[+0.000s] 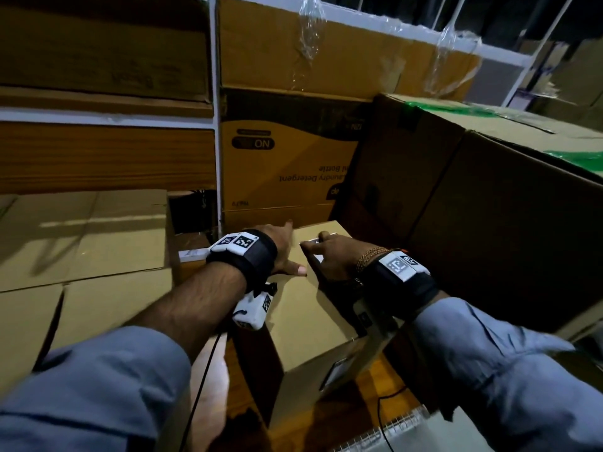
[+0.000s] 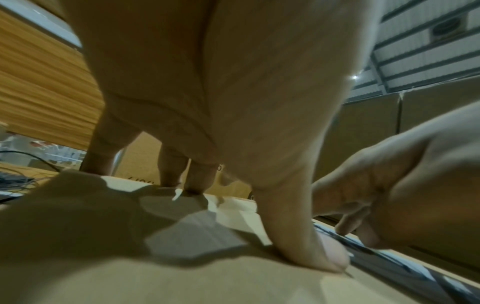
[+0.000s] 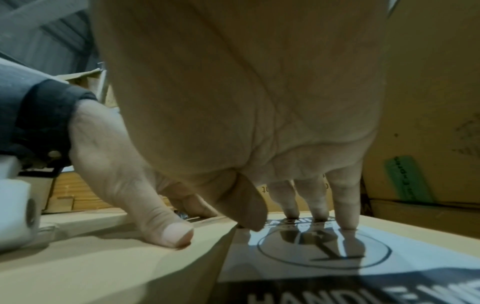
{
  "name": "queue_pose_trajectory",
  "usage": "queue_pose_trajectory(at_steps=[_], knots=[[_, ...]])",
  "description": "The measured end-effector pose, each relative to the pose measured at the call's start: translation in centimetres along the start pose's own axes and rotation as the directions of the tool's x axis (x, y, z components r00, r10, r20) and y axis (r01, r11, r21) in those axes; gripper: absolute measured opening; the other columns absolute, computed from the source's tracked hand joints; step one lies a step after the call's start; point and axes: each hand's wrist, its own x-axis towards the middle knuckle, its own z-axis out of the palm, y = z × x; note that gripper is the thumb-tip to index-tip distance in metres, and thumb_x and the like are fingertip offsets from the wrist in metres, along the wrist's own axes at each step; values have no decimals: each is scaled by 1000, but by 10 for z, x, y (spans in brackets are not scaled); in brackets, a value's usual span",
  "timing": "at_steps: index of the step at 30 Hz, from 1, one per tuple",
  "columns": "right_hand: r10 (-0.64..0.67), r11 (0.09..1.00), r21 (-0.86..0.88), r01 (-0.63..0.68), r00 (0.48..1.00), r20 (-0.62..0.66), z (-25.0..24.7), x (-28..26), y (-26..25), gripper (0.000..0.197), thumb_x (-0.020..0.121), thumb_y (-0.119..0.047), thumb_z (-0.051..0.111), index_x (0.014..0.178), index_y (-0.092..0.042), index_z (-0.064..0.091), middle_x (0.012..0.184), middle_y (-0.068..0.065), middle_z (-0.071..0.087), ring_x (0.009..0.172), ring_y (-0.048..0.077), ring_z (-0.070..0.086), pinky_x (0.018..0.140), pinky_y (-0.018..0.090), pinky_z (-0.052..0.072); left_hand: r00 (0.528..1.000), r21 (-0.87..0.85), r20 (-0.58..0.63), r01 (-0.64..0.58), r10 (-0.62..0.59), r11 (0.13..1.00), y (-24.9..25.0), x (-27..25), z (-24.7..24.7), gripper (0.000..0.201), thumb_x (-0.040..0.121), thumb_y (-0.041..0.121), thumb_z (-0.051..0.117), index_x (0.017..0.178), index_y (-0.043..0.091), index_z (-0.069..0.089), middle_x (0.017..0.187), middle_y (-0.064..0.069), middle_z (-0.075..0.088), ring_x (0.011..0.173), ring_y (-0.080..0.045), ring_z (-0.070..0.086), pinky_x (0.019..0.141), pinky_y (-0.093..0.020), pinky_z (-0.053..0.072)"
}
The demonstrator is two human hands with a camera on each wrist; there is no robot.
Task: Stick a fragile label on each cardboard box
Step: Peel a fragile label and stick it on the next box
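Observation:
A small plain cardboard box [image 1: 303, 308] stands in the middle, low between bigger cartons. On its top, toward the right edge, lies a white fragile label [image 3: 324, 259] with a black circle symbol and the words "HANDLE WITH". My right hand [image 1: 321, 247] presses the label down with straight fingertips [image 3: 346, 218], its thumb at the label's left edge. My left hand [image 1: 290, 247] lies spread on the bare box top just left of the label, thumb [image 2: 319, 251] pressed flat beside the label's edge [image 2: 405, 265]. Neither hand holds anything.
A large carton with green tape [image 1: 489, 203] towers at the right, close to my right wrist. A yellow laundry detergent carton [image 1: 287, 164] stands right behind the box. Flat cartons [image 1: 85, 243] fill the left. A white rack post [image 1: 217, 125] rises behind; a black cable [image 1: 202, 380] hangs below my left wrist.

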Motion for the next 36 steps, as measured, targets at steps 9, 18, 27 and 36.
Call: queue_pose_trajectory(at_steps=[9,18,27,36], knots=[[-21,999,43,19,999,29,23,3,30,80,110,-51,31,164,-6,-8,172,13,-16,159,29,-12,129,47,5,994,80,-10,-112,113,990,4,-8,-5,98,92,68,60,165,25,10,159,-6,43,136,-29,50,101,-38,47],[7,1000,12,-7,1000,-14,42,-33,29,87,104,-66,25,165,-12,-6,172,9,-15,160,26,-8,129,51,13,995,133,-10,-100,102,986,9,-11,-8,91,95,67,54,163,17,18,161,-7,40,140,-29,46,105,-36,44],[-133,988,63,143,981,-141,62,-79,21,78,107,-60,24,166,-15,3,174,6,-5,160,21,-3,129,42,6,991,185,-20,-130,136,974,7,-5,-5,92,93,71,54,162,19,23,160,-6,42,138,-29,48,102,-36,44],[-95,990,101,101,994,-59,45,-42,21,75,109,-58,18,166,-14,-2,173,5,-10,160,21,-7,130,45,4,995,202,-27,-86,94,976,10,1,-3,94,92,74,52,162,19,21,160,-4,42,138,-29,48,103,-39,44]])
